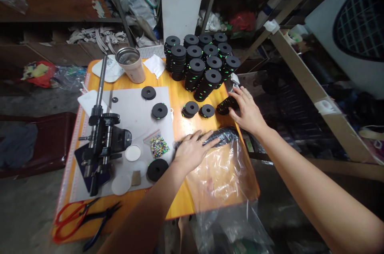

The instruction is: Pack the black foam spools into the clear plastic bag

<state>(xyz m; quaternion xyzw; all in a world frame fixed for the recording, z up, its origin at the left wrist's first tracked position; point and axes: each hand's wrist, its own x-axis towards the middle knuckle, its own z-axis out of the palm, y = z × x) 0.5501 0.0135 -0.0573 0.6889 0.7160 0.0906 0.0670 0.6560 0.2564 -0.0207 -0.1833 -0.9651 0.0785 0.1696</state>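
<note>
My left hand [192,153] lies flat, fingers outstretched, on a clear plastic bag [220,174]. Under its fingertips, inside the bag, a row of black discs [228,137] lies on its side. At the table's right edge my right hand [249,112] curves its thumb and fingers around the end of a stack of black foam spools [225,106], which is tipped on its side. Two short piles of the same spools, one [190,109] and another [207,111], sit just left of it. Green bits show between the spools.
Tall spool stacks [196,66] crowd the table's back right. On the left stand a black metal clamp device [103,142] and a tumbler [131,66]. A bag of coloured beads [159,146], red-handled scissors [70,218] and pliers [102,218] lie nearby. A rack [318,102] stands right.
</note>
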